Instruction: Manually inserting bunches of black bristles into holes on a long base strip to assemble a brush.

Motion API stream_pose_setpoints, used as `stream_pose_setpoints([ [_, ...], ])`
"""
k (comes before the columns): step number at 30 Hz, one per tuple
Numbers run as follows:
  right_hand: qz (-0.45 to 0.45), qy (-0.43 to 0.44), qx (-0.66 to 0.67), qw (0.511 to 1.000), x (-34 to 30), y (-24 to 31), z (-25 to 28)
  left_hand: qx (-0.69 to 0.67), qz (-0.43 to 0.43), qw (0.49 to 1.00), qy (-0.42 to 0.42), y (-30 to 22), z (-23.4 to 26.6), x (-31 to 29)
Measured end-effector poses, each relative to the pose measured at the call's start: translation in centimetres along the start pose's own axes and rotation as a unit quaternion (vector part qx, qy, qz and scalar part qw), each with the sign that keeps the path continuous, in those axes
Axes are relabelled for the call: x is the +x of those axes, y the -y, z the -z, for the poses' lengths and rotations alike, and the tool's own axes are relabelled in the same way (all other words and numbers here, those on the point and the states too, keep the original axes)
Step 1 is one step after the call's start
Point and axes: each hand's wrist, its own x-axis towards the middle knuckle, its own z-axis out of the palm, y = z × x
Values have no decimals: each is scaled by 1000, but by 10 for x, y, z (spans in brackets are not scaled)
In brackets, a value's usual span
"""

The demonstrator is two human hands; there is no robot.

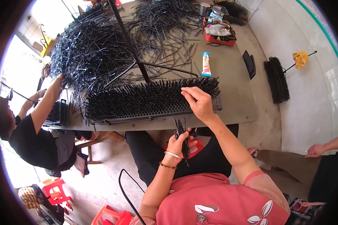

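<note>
Table edge (pixel 234 120) between hands (pixel 180 144) (pixel 202 105), floor (pixel 269 116) at right

On the table (pixel 238 93), a rod-filled rack (pixel 165 112) lies along the near edge, a heap of rods (pixel 90 52) behind it to the left, and a packet (pixel 206 64) between the rack's right end and a box (pixel 224 42).

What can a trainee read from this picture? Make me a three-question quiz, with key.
1. What does the left hand hold?
A) a yellow cloth
B) a bundle of black rods
C) a red stool

2. True or false: the right hand is nearer the left end of the rack than the right.

3. Where does the packet lie?

Key: 1. B. 2. False; it is nearer the right end. 3. On the table, beyond the rack's right part.
</note>
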Motion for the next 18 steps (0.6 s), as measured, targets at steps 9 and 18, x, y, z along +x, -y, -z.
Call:
stream_pose_setpoints([
  [9,76,54,-64,994,3,0,-2,-8,14,1000,15,-1,3,5],
  [18,112,100,-183,972,1,-1,2,-17,17,999,25,-2,3,4],
])
